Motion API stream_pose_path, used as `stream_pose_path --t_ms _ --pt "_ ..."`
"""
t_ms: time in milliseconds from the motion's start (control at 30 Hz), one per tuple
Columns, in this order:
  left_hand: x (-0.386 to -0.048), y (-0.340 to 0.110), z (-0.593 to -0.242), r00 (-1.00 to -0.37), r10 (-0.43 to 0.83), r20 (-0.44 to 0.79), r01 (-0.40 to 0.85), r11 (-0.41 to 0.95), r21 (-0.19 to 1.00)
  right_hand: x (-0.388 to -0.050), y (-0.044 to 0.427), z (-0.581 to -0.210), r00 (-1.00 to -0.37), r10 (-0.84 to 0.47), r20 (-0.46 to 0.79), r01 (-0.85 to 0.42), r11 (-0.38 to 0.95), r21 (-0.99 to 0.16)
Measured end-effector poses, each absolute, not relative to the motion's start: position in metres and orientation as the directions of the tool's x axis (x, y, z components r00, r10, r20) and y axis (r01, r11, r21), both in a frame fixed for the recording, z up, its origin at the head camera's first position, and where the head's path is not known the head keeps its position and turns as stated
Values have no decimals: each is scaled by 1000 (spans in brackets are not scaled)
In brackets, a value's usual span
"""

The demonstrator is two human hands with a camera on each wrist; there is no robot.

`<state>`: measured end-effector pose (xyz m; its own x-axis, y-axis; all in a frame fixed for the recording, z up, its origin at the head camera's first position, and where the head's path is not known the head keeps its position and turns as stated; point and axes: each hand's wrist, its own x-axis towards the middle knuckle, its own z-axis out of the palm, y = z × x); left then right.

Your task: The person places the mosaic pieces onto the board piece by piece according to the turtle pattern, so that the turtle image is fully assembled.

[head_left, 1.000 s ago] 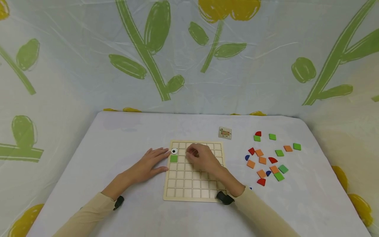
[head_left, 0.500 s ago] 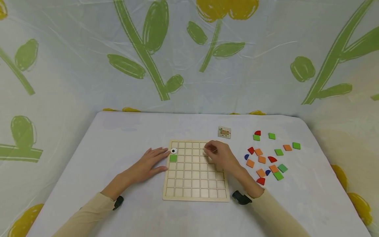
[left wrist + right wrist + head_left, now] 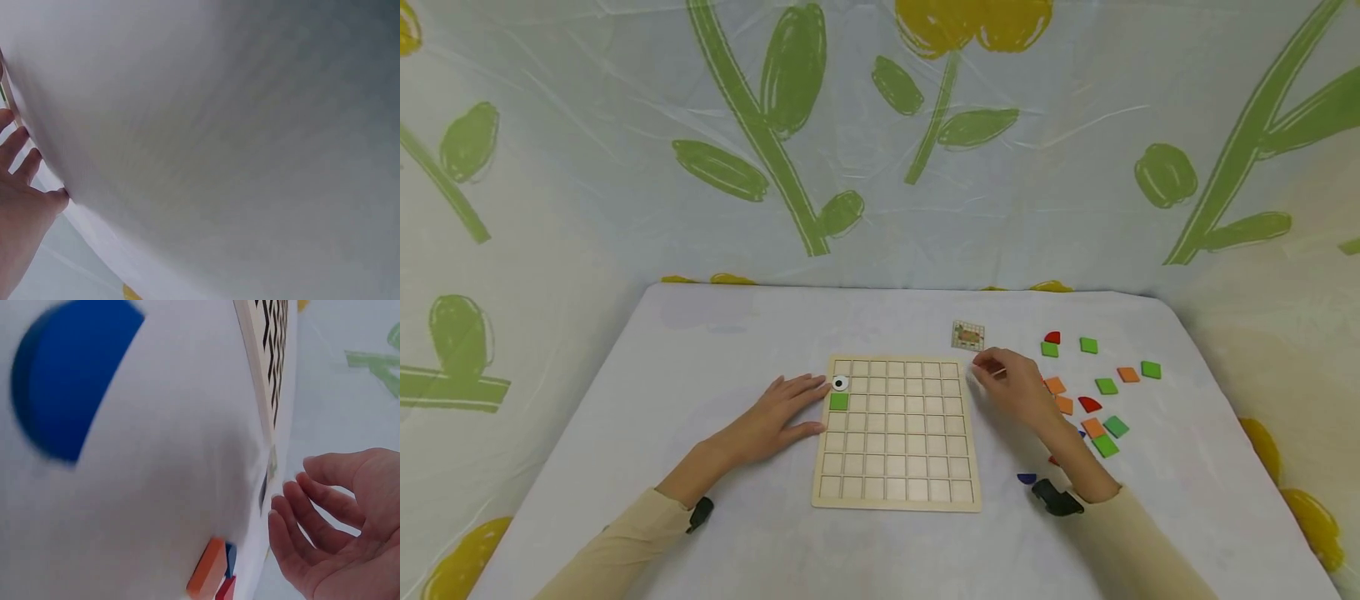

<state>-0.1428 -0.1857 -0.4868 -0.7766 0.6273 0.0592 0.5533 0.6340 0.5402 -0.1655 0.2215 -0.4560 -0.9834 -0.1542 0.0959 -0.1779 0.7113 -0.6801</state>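
A wooden grid board (image 3: 897, 423) lies flat on the white table. In its left column sit a round white tile with a black dot, like an eye (image 3: 840, 383), and a green square tile (image 3: 839, 402) just below. My left hand (image 3: 778, 421) rests on the table, its fairly straight fingertips at the board's left edge. Beyond the board's upper right corner, my right hand (image 3: 1017, 387) hovers with loosely curled fingers. In the right wrist view, thumb and fingers (image 3: 312, 515) are apart with nothing between them. A small picture card (image 3: 968, 336) lies just past that hand.
Loose pieces lie scattered at the right: green squares (image 3: 1107, 387), orange squares (image 3: 1128, 375) and red quarter-rounds (image 3: 1090, 404). My right hand and forearm cover some. A blue half-round (image 3: 1026, 478) lies near the right wrist's black strap. A flower-printed cloth (image 3: 1037, 192) rises behind the table.
My right hand has moved right, from over the board to beyond its right edge, near the loose pieces. My left hand and the two tiles on the board have stayed in place.
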Motion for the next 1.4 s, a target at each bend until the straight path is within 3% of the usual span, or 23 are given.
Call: stream_pose_path --t_ms 233,633,1400 --pt "-144 -185 -487 -778 625 59 550 634 543 -164 254 -454 -985 -115 130 -173 727 -664" --pt "-142 -184 -487 -770 634 70 566 629 533 -154 295 -459 -999 -16 42 -39 787 -616" --pt "-141 -184 -486 -779 623 68 557 639 530 -152 306 -465 -999 -39 35 -52 806 -589"
